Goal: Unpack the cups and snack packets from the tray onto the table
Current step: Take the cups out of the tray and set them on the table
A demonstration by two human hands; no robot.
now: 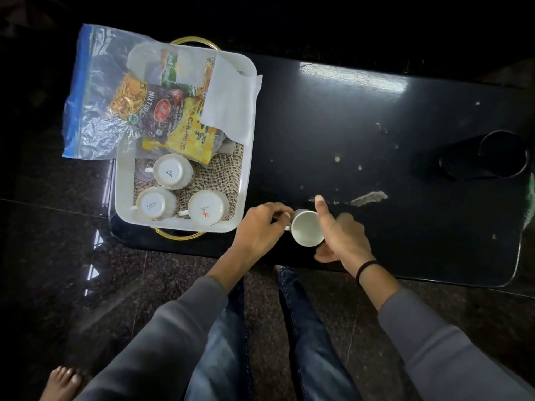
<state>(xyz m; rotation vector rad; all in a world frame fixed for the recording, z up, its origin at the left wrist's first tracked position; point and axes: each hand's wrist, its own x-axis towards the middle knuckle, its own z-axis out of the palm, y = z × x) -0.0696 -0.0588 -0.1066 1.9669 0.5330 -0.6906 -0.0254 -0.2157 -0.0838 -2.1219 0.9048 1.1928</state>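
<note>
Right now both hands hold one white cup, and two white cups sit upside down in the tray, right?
No: the head view shows three upside-down cups in the tray, not two. The left hand and right hand do hold one white cup.

The counter [362,117] is black, shiny and chipped. The tray [246,157] is smooth white plastic, with rough woven cloth [214,180] inside. The cups [172,170] are shiny. The bag [86,96] is clear, crinkly plastic.
</note>
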